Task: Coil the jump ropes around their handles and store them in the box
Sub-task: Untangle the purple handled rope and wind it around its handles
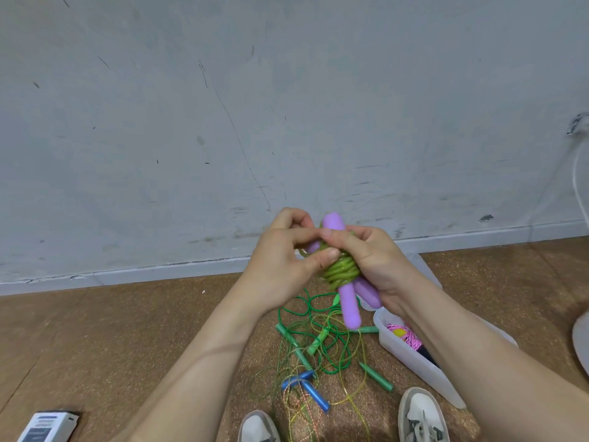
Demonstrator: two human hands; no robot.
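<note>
Both hands are working in front of the wall [287,90], above the floor [127,330].

- The right hand [377,263] is gripping a bundle from the right. Its fingers are curling round the far side, and its thumb is lying across the upper part of the bundle.
- The bundle is two purple handles [349,303] held side by side and tilting slightly. Their rounded ends are sticking out above and below the grip.
- A yellow-green rope [342,271] is sitting in tight turns round the middle of the handles.
- The left hand [283,260] is closing in from the left with fingers curled. Its thumb is pressing on the coil, and a short loop of rope is showing between the thumb and the fingers. Whether that loop is being pinched tight or only steadied, I cannot tell.

On the floor under the hands:
- Loose ropes [328,371] are lying in a tangle, with green handles [376,377] and blue handles [314,393] among them.
- A translucent box [414,365] is sitting just right of the tangle, partly hidden by the right forearm. A pink rope [409,339] is lying inside it.
- Two pale shoes [420,416] are showing at the bottom edge.
- A white carton [47,425] is lying at the bottom left, well apart from the ropes.
</note>
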